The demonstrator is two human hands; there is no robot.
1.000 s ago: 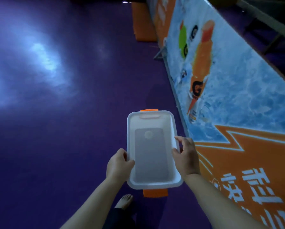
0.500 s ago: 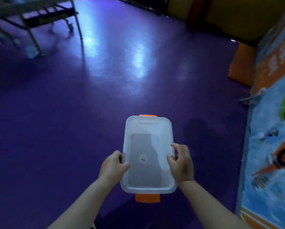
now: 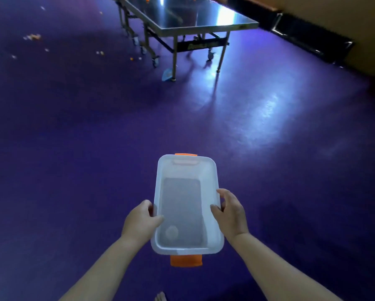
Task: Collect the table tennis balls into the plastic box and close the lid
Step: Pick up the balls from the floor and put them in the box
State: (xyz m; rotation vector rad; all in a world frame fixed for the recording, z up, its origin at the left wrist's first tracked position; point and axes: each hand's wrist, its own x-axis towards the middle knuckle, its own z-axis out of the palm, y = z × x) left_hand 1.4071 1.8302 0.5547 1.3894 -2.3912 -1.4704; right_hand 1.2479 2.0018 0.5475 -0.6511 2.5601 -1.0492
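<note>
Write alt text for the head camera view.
Two hands, left hand and right hand, hold an open translucent plastic box with orange latches above a purple floor. Ahead stands a table tennis table, with small balls scattered left of it.

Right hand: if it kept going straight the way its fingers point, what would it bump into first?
The right hand grips the plastic box from the side, fingers pointing inward across it. Going straight on, it would press into the box's right wall at once; beyond that, probably the left hand on the opposite side.
</note>
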